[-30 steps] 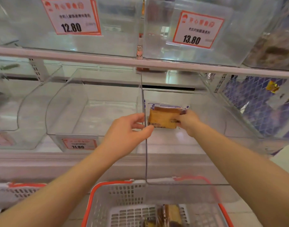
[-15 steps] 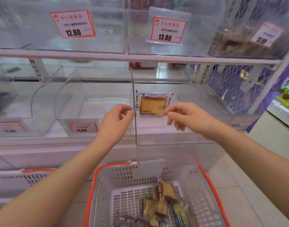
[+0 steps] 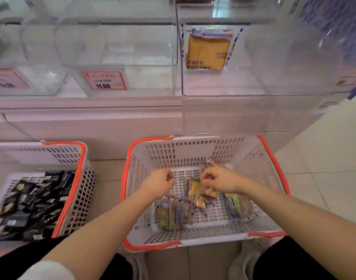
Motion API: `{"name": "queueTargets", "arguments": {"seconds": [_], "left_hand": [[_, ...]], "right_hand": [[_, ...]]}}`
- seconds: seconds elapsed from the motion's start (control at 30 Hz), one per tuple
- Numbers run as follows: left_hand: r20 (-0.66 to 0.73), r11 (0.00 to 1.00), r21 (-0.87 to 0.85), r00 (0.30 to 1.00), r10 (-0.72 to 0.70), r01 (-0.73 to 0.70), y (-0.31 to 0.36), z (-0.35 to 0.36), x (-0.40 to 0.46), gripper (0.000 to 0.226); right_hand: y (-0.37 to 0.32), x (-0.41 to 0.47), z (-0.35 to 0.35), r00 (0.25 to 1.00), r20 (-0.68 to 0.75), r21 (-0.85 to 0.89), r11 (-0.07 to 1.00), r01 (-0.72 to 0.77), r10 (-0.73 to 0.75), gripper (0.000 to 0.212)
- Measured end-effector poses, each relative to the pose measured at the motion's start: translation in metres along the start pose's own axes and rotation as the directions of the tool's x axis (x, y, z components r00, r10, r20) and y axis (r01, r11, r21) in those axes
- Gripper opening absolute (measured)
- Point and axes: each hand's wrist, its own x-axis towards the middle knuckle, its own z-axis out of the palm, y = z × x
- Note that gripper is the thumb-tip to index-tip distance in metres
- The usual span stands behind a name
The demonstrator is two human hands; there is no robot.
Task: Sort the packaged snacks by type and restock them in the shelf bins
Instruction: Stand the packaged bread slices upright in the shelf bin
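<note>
Two white baskets with orange rims sit on the floor. Three clear shelf bins are in view, with two orange price tags. One toast packet stands in the right-hand bin. Two hands reach into one basket.

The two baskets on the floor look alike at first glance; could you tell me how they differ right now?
The left basket holds a dense pile of dark packets; the middle basket holds only a few yellowish and pale packets, with much of its floor bare. Both hands, left hand and right hand, reach into the middle basket; none touches the left one. The left basket is partly cut off by the frame. Both are white slotted plastic with orange rims.
</note>
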Motion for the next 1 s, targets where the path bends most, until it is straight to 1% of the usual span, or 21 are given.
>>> {"name": "queueTargets", "arguments": {"seconds": [0.07,0.13,0.23,0.33,0.4,0.43,0.5,0.53,0.57,0.6,0.63,0.67,0.7,0.73,0.77,0.83,0.87,0.9,0.93,0.97,1.0], "left_hand": [[0.063,0.996,0.093,0.998,0.004,-0.01,-0.017,0.027,0.006,0.021],[0.121,0.972,0.228,0.992,0.035,-0.062,-0.035,0.052,0.011,0.026],[0.202,0.916,0.37,0.976,0.084,-0.156,-0.059,0.082,0.017,0.038],[0.269,0.86,0.472,0.961,0.067,-0.192,-0.072,0.098,0.021,0.048],[0.319,0.803,0.554,0.947,0.04,-0.221,-0.075,0.103,0.021,0.047],[0.366,0.779,0.573,0.93,0.036,-0.255,-0.076,0.105,0.021,0.045],[0.449,0.776,0.543,0.892,0.054,-0.32,-0.075,0.106,0.02,0.04],[0.464,0.792,0.51,0.883,0.075,-0.335,-0.072,0.103,0.02,0.037],[0.457,0.813,0.471,0.883,0.108,-0.343,-0.069,0.098,0.02,0.036],[0.437,0.839,0.419,0.887,0.151,-0.349,-0.066,0.093,0.021,0.035],[0.409,0.869,0.343,0.889,0.204,-0.357,-0.062,0.086,0.022,0.034],[0.376,0.899,0.241,0.889,0.261,-0.366,-0.057,0.078,0.022,0.033],[0.33,0.917,0.121,0.886,0.325,-0.381,-0.05,0.069,0.021,0.033],[0.274,0.916,0.017,0.882,0.382,-0.402,-0.043,0.06,0.018,0.033],[0.21,0.902,-0.052,0.878,0.429,-0.428,-0.035,0.05,0.015,0.033],[0.043,0.885,-0.084,0.885,0.463,-0.458,-0.023,0.036,0.008,0.033],[-0.072,0.897,-0.082,0.9,0.43,-0.435,-0.017,0.033,0.004,0.035],[-0.195,0.926,-0.115,0.922,0.335,-0.361,-0.012,0.03,0.001,0.038],[-0.285,0.95,-0.214,0.945,0.161,-0.226,-0.007,0.029,-0.002,0.041],[-0.291,0.919,-0.391,0.954,-0.077,-0.046,0.0,0.025,-0.007,0.042],[-0.17,0.788,-0.6,0.94,-0.297,0.141,0.008,0.021,-0.011,0.042]], "right_hand": [[0.022,0.016,0.031,0.997,0.061,-0.045,0.998,-0.049,0.051,0.024],[0.042,0.029,0.062,0.987,0.122,-0.006,0.995,-0.101,0.101,0.027],[0.066,0.039,0.093,0.98,0.114,0.099,0.98,-0.174,0.162,0.021],[0.082,0.041,0.106,0.959,0.116,0.291,0.914,-0.282,0.259,0.025],[0.09,0.039,0.112,0.942,0.101,0.369,0.868,-0.333,0.319,0.026],[0.093,0.038,0.114,0.938,0.097,0.37,0.863,-0.343,0.332,0.025],[0.097,0.036,0.121,0.943,0.089,0.358,0.873,-0.33,0.32,0.017],[0.097,0.033,0.125,0.949,0.082,0.379,0.872,-0.311,0.303,0.009],[0.095,0.032,0.127,0.956,0.078,0.415,0.863,-0.288,0.281,0.012],[0.093,0.03,0.128,0.965,0.074,0.445,0.857,-0.259,0.253,0.03],[0.09,0.029,0.129,0.977,0.052,0.446,0.871,-0.206,0.205,0.049],[0.086,0.028,0.128,0.989,0.023,0.416,0.898,-0.144,0.147,0.063],[0.081,0.026,0.127,0.996,-0.017,0.38,0.922,-0.078,0.091,0.069],[0.077,0.025,0.126,0.996,-0.065,0.338,0.941,-0.03,0.056,0.07],[0.074,0.023,0.123,0.991,-0.126,0.288,0.958,0.0,0.037,0.065],[0.064,0.016,0.113,0.952,-0.305,0.125,0.992,0.026,0.013,0.049],[0.061,0.011,0.108,0.911,-0.411,-0.001,0.999,0.042,-0.039,0.044],[0.058,0.006,0.102,0.861,-0.495,-0.141,0.988,0.057,-0.12,0.042],[0.057,0.001,0.097,0.801,-0.563,-0.27,0.961,0.055,-0.204,0.044],[0.057,-0.004,0.093,0.738,-0.618,-0.374,0.927,0.027,-0.27,0.047],[0.055,-0.008,0.09,0.681,-0.656,-0.451,0.892,-0.009,-0.325,0.049]]}}
